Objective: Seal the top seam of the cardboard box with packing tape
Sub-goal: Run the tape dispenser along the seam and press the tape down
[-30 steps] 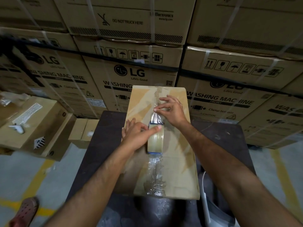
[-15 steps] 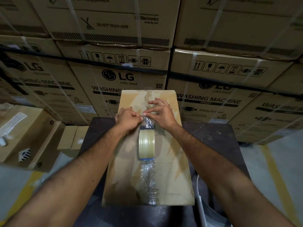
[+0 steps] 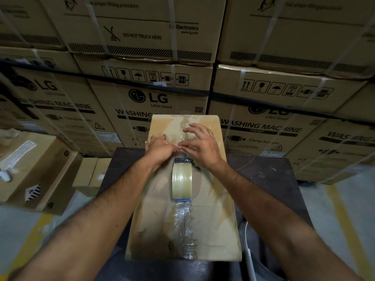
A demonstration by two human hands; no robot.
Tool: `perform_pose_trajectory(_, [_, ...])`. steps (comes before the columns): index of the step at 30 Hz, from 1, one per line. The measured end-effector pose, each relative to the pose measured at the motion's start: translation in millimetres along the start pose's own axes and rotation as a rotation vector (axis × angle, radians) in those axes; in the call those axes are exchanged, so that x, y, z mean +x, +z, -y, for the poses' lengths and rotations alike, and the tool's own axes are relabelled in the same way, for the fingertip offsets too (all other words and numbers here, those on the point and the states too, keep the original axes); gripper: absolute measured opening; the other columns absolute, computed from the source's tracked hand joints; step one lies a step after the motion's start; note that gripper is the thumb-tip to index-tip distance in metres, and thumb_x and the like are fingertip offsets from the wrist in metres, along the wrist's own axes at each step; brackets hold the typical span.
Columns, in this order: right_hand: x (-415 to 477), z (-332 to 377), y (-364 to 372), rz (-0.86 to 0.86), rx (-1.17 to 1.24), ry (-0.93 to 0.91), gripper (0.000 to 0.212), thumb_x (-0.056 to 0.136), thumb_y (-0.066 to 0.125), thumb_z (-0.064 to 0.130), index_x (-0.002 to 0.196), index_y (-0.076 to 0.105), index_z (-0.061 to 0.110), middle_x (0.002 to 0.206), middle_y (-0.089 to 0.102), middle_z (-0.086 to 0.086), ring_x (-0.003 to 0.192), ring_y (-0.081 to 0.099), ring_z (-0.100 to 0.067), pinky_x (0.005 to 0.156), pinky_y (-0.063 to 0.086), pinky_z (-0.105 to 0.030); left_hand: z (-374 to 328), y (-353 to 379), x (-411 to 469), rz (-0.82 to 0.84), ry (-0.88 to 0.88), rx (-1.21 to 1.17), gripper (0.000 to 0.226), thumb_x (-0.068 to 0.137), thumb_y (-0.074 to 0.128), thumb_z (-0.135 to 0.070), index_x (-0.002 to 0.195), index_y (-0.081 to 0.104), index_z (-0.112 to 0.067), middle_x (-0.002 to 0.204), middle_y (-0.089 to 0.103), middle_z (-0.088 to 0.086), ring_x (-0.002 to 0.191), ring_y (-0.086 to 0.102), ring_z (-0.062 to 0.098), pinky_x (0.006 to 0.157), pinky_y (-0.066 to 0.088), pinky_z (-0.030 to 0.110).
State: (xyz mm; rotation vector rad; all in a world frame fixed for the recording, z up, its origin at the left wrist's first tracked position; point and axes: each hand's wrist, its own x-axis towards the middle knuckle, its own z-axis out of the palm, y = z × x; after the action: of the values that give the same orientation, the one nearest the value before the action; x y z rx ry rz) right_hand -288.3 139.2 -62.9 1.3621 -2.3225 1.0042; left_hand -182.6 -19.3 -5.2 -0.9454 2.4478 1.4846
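A long flat cardboard box (image 3: 215, 220) lies on a dark table (image 3: 269, 175), running away from me. A roll of clear packing tape (image 3: 182, 179) stands on edge on the box's middle seam. Wrinkled tape (image 3: 185, 228) covers the seam from the roll back to the near edge. Beyond the roll, my left hand (image 3: 160, 148) and my right hand (image 3: 203, 145) meet fingertip to fingertip over the seam, pinching the strip of tape that comes off the roll. Old tape remnants (image 3: 185, 122) mark the far end of the seam.
Stacked washing-machine cartons (image 3: 158, 94) form a wall right behind the table. An open brown box (image 3: 30, 169) and a small carton (image 3: 91, 173) sit at the left on the floor. Grey floor with yellow lines (image 3: 343, 220) shows on both sides.
My left hand let go of the roll and moved forward to meet my right hand at the tape strip. The roll now stands alone on the seam.
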Motion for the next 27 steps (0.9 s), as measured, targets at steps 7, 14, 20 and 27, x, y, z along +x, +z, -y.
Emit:
perform_pose_trajectory(7, [6.3, -2.0, -8.5, 0.008, -0.157, -0.246, 0.016, 0.095, 0.077, 0.04, 0.096, 0.085, 0.025, 0.128, 0.074, -0.008, 0.128, 0.063, -0.035, 0.099, 0.05, -0.047, 1.4, 2.2, 3.8, -0.027, -0.021, -0.09, 0.01, 0.093, 0.073, -0.015, 0.092, 0.083, -0.018, 0.174, 0.03, -0.002, 0.165, -0.009, 0.022, 0.13, -0.019, 0.048])
perform_pose_trajectory(14, [9.4, -8.0, -7.5, 0.067, -0.101, -0.212, 0.023, 0.096, 0.073, 0.046, 0.099, 0.086, 0.026, 0.123, 0.075, -0.002, 0.126, 0.064, -0.031, 0.096, 0.051, -0.046, 2.2, 1.8, 7.2, -0.001, -0.013, -0.092, 0.014, 0.094, 0.073, -0.014, 0.086, 0.083, -0.021, 0.175, 0.03, -0.002, 0.166, -0.008, 0.023, 0.128, -0.021, 0.051])
perform_pose_trajectory(20, [12.4, -8.6, 1.9, 0.043, 0.139, 0.05, 0.02, 0.089, 0.082, 0.045, 0.097, 0.087, 0.027, 0.112, 0.076, 0.006, 0.118, 0.063, -0.022, 0.097, 0.053, -0.049, 5.4, 4.0, 10.1, 0.013, 0.001, -0.051, 0.019, 0.095, 0.072, -0.028, 0.083, 0.081, -0.016, 0.175, 0.028, -0.003, 0.165, -0.011, 0.023, 0.126, -0.023, 0.051])
perform_pose_trajectory(27, [16.5, -8.0, 0.0, 0.147, 0.351, 0.294, 0.018, 0.081, 0.092, 0.038, 0.094, 0.088, 0.027, 0.108, 0.077, 0.01, 0.117, 0.063, -0.015, 0.105, 0.05, -0.05, 3.0, 5.0, 9.5, 0.006, 0.002, -0.048, 0.025, 0.094, 0.073, -0.029, 0.07, 0.075, -0.023, 0.174, 0.03, -0.003, 0.165, -0.009, 0.022, 0.126, -0.022, 0.051])
